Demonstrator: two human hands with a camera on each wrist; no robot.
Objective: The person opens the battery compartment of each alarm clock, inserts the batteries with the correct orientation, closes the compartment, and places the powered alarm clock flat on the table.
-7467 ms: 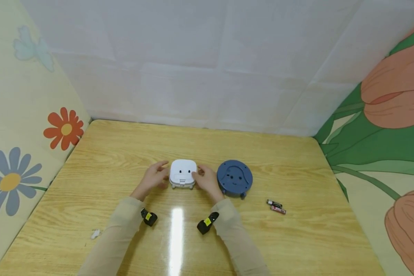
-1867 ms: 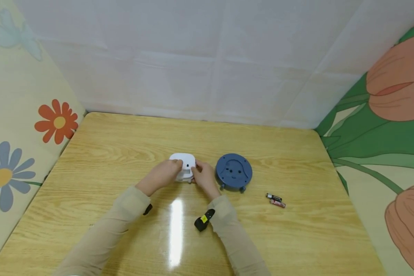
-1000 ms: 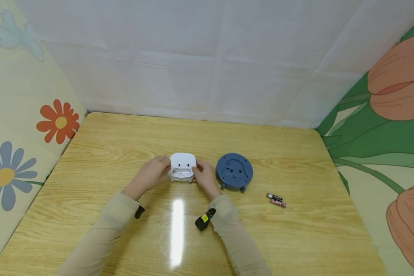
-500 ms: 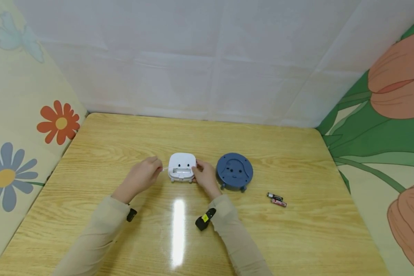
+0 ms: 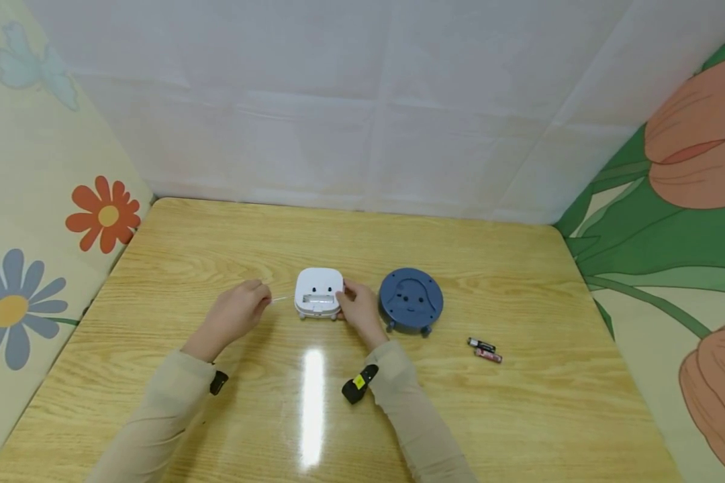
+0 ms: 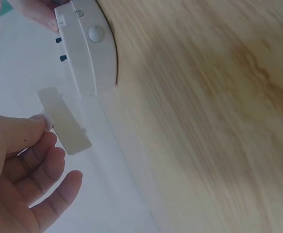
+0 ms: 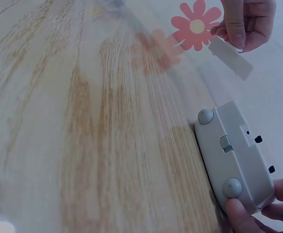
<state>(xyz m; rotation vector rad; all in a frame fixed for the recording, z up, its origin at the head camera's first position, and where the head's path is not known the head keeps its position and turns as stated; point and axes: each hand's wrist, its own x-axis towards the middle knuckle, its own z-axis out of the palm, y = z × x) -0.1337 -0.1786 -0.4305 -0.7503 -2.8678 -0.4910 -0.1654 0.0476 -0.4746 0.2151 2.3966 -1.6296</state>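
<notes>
Pinching a thin white cover (image 6: pixel 66 124) by one long edge, the left hand (image 5: pixel 237 312) is closing just thumb and forefinger on it, while its other fingers are curling loosely and gripping nothing. So the cover is hanging in the air off those fingertips, pointing toward the white gadget (image 5: pixel 319 278), near it but not touching.

That gadget is lying on the table (image 5: pixel 532 416) between the two sets of fingers: a small gap from the left ones, right up against the right ones. Its slot (image 5: pixel 317 300) is showing uncovered, just left of the right fingers, and two dark knobs (image 7: pixel 259 139) are poking up close by.

The right hand (image 5: pixel 360 308) is gripping the gadget's right side, fingers bent round the edge and only slightly spread, with one fingertip sitting right by a round foot (image 7: pixel 232 188).

A blue gadget (image 5: pixel 411 298) is sitting just to the right of the right fingers, and a black battery (image 5: pixel 482 345) and a red battery (image 5: pixel 489 356) are lying side by side farther right, well apart from any fingers.
</notes>
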